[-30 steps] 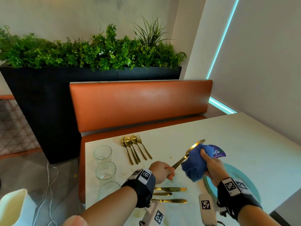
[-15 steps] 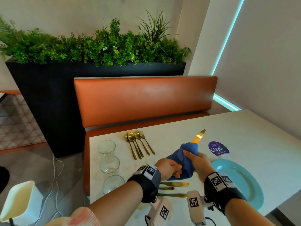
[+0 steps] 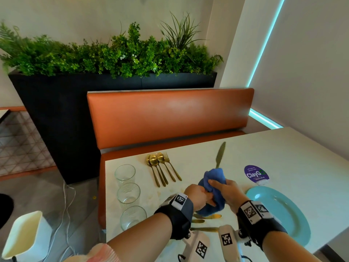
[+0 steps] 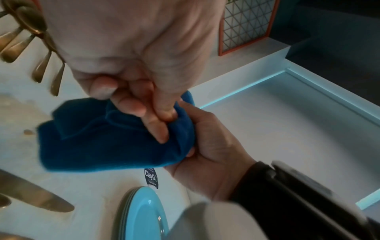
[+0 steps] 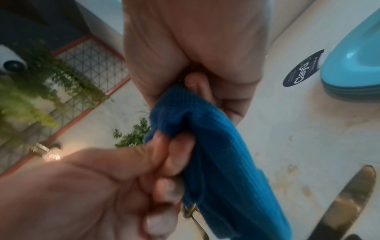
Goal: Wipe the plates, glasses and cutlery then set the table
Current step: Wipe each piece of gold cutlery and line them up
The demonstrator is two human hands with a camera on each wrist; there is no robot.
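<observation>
My left hand [image 3: 202, 197] grips the handle end of a gold knife [image 3: 220, 154], whose blade points up and away over the white table [image 3: 283, 157]. My right hand [image 3: 217, 186] grips a blue cloth [image 3: 212, 177] wrapped round the knife's lower part, right against my left fingers [image 4: 144, 107]. The cloth [image 4: 102, 141] hangs down below both hands, and the knife's handle [image 5: 192, 211] shows beside it. A stack of teal plates [image 3: 279, 214] lies to the right. Three glasses [image 3: 128, 195] line the left edge.
Gold spoons and a fork [image 3: 160, 167] lie at the far left of the table. More gold knives [image 3: 204, 228] lie under my wrists, one also near my right wrist [image 5: 345, 203]. A purple sticker [image 3: 255, 174] sits beyond the plates. An orange bench [image 3: 170, 118] stands behind.
The cloth has slid down the knife from near its tip to my left hand, baring the whole blade. The knife has tilted more upright.
</observation>
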